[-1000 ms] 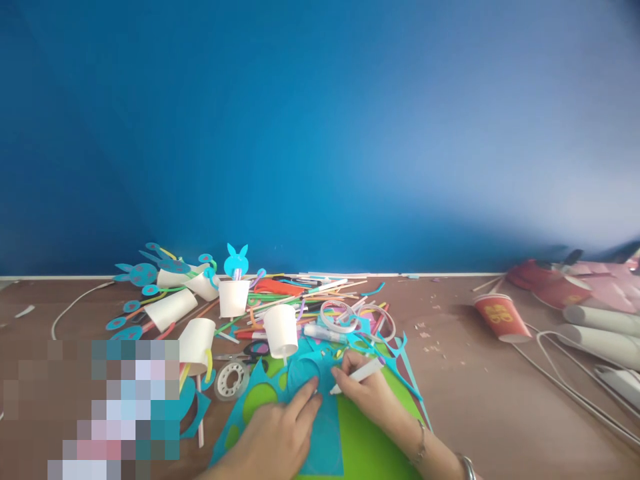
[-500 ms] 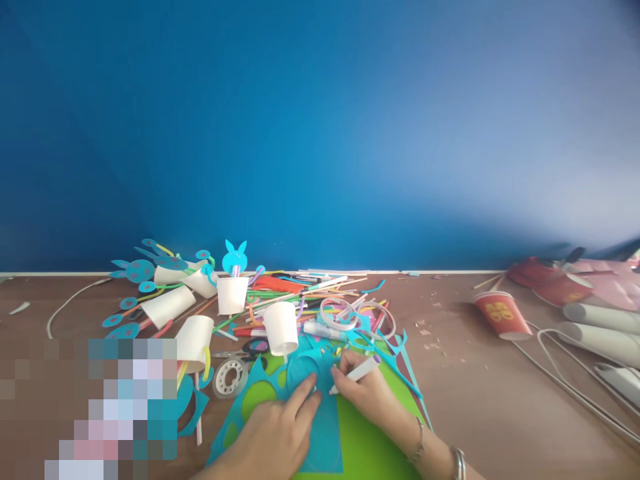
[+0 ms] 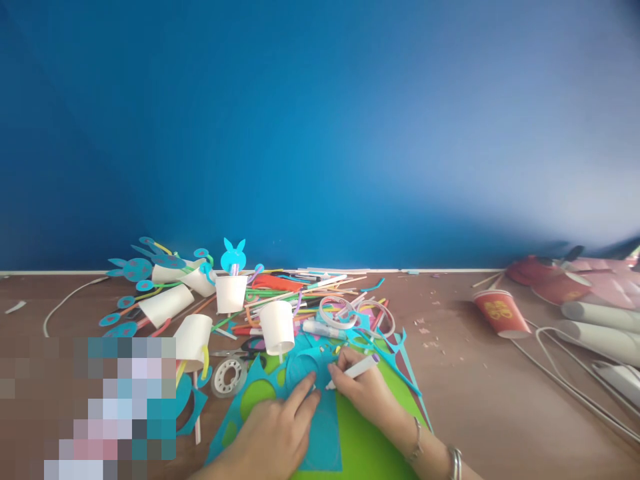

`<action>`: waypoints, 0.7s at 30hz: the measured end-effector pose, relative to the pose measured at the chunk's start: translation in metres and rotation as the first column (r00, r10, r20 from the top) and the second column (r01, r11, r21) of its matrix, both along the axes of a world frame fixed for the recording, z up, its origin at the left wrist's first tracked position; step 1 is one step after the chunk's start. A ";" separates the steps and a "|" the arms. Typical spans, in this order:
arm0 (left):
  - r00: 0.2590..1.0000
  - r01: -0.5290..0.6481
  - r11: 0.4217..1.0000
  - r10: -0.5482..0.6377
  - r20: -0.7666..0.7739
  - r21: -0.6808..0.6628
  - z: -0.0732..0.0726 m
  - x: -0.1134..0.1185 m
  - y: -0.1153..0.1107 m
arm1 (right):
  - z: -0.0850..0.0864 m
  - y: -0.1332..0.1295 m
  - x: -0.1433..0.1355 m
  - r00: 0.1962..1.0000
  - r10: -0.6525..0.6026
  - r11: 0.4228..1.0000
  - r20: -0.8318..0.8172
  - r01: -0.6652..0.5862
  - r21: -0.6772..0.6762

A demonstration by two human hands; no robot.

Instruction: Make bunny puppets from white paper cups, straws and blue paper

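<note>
My right hand grips a white marker with a purple end, its tip down at the blue paper. Fingers stretched out, my left hand presses that paper flat, close to a round outline. Beneath lies a bright green sheet, partly covered by blue scraps with cut-out holes. Just beyond my hands stands a white paper cup with a straw under it. A tape roll rests left of the sheet, beside scissors.
Several white cups with straws and blue paper shapes lie at left; one cup carries a blue rabbit head. Loose straws, markers and tape rings crowd the back. At right are a red cup, a white cable and stacked cups.
My right hand has shifted slightly left with the marker, whose tip moved a little across the blue paper. My left hand stays in place.
</note>
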State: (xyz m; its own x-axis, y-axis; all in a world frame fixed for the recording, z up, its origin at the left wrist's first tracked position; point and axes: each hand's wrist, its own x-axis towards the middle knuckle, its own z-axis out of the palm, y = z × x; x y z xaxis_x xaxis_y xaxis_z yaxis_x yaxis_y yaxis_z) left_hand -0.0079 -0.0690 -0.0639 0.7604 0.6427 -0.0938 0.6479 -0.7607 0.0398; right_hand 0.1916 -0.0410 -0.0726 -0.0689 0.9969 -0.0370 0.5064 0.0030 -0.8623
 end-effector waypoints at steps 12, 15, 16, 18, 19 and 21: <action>1.000 0.013 1.000 -0.013 0.009 0.008 -0.003 0.000 0.001 | -0.006 0.000 0.000 1.000 -0.016 1.000 0.005 0.016 -0.001; 1.000 0.009 1.000 -0.009 0.010 0.018 -0.003 -0.001 0.000 | -0.004 0.001 -0.001 1.000 -0.021 1.000 0.006 0.021 0.005; 1.000 0.006 1.000 -0.006 0.011 0.020 -0.004 -0.001 0.000 | -0.003 0.001 -0.001 1.000 -0.025 1.000 0.006 0.025 0.007; 1.000 0.005 1.000 -0.005 0.008 0.027 -0.004 -0.001 0.000 | -0.002 0.001 -0.002 0.999 -0.035 0.999 0.007 0.035 0.009; 1.000 0.007 0.999 -0.007 0.005 0.032 -0.004 -0.001 0.000 | -0.002 0.001 -0.002 0.999 -0.040 0.999 0.007 0.040 0.008; 1.000 0.017 0.999 -0.017 0.000 0.042 -0.005 0.000 0.000 | -0.001 0.001 -0.003 0.999 -0.051 0.999 0.003 0.051 0.004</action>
